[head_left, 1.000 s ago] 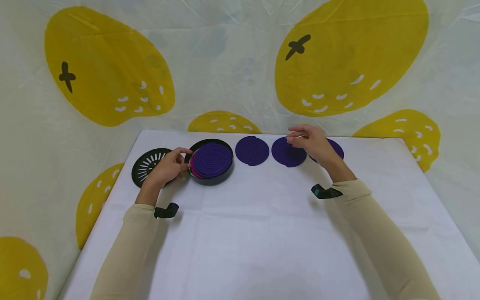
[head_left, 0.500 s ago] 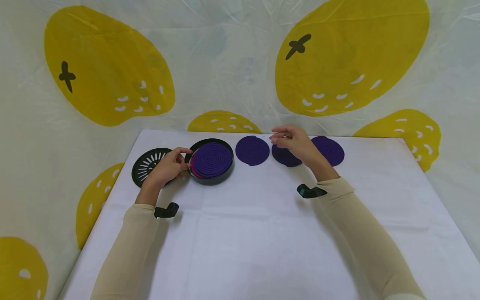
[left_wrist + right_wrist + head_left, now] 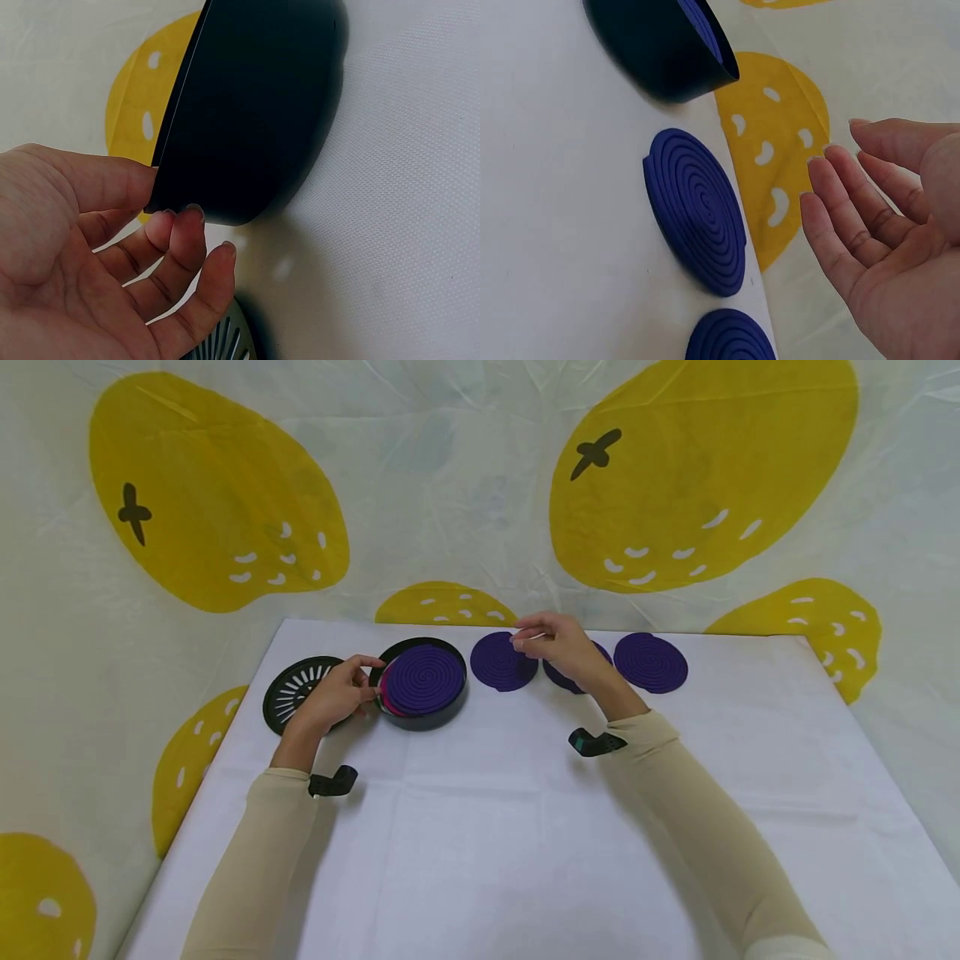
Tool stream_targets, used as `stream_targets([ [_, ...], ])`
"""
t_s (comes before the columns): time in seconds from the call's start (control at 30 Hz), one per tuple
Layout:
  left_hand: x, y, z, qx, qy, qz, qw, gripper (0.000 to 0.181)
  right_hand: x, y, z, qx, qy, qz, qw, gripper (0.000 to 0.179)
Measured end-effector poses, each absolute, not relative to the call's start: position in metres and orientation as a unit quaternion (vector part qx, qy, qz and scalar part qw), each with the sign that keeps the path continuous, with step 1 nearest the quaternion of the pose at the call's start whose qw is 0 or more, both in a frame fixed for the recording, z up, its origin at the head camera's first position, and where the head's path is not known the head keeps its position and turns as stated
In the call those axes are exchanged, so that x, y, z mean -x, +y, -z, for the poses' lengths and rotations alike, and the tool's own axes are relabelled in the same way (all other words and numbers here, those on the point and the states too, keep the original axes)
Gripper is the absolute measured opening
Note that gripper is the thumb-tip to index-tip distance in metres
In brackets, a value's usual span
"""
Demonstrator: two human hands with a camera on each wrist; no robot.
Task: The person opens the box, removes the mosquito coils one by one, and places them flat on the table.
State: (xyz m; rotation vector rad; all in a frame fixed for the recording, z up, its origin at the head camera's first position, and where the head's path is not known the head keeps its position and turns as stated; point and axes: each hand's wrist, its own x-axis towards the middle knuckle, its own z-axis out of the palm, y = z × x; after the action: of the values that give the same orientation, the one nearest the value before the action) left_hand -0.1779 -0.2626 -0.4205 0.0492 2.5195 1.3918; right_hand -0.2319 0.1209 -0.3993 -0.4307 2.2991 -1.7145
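Note:
My left hand (image 3: 335, 699) pinches the left rim of a round black holder (image 3: 422, 724), as the left wrist view shows with its dark wall (image 3: 247, 112). Inside lies a purple spiral coaster (image 3: 425, 678), with a pink edge peeking out at its left. My right hand (image 3: 561, 650) hovers above the table with nothing in its fingers, which are spread and slightly bent. Below its fingertips is a flat purple coaster (image 3: 498, 664), seen whole in the right wrist view. Another coaster (image 3: 561, 680) is partly hidden by the right hand, and a third coaster (image 3: 651, 662) lies to its right.
A black slotted disc (image 3: 292, 693) lies left of the holder, partly under the left hand. The white-covered table (image 3: 480, 843) ends at a hanging cloth (image 3: 450, 485) with yellow lemon-like prints. Cameras sit at both wrists.
My right hand has moved left, from over the middle coaster to near the left one, uncovering the rightmost coaster. The left hand and the holder stay in place.

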Motion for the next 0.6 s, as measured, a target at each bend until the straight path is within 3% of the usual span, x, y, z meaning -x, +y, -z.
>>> stream_targets([
  [0.6, 0.18, -0.264, 0.423, -0.02, 0.868, -0.479, 0.127, 0.049, 0.231, 0.079, 0.405, 0.176, 0.774, 0.592, 0.14, 0.036],
])
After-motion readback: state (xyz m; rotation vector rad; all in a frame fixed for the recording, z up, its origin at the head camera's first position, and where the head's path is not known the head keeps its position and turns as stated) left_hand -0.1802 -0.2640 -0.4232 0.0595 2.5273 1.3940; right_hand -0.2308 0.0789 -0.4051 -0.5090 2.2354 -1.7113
